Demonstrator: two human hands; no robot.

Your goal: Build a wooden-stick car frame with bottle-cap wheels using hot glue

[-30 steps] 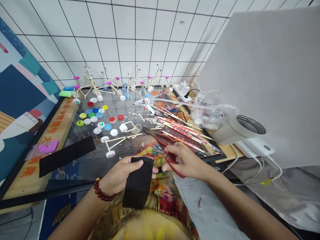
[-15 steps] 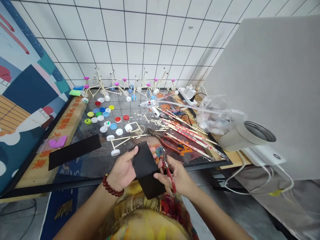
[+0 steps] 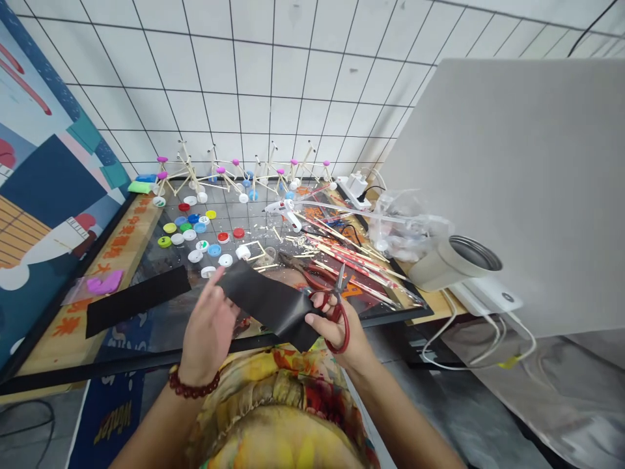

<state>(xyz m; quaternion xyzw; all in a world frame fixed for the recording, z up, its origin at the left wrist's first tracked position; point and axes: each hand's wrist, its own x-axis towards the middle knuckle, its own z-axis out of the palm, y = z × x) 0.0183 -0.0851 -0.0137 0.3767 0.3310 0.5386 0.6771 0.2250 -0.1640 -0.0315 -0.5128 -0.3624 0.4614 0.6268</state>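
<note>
A creased strip of black paper [image 3: 273,299] is held over the front of the table. My right hand [image 3: 349,329] pinches its right end between thumb and fingers. The same hand has red-handled scissors [image 3: 338,306] hooked on its fingers, blades pointing up and apart. My left hand [image 3: 209,326], with a dark red bead bracelet on the wrist, is at the paper's left end. Its fingers are stretched out and look loose from the paper. A second black paper strip [image 3: 139,301] lies flat on the table to the left.
Several bottle caps [image 3: 200,228] spread across the table's left middle. Stick frames [image 3: 244,170] stand along the back. A glue gun [image 3: 287,212], wooden sticks [image 3: 351,257] and pliers [image 3: 307,270] lie centre-right. A plastic bag [image 3: 405,218] and a canister [image 3: 454,264] are at right.
The black paper has swung from hanging down to stretching leftward. My left hand has moved left and straightened its fingers. The scissors have turned in my right hand, blades showing more.
</note>
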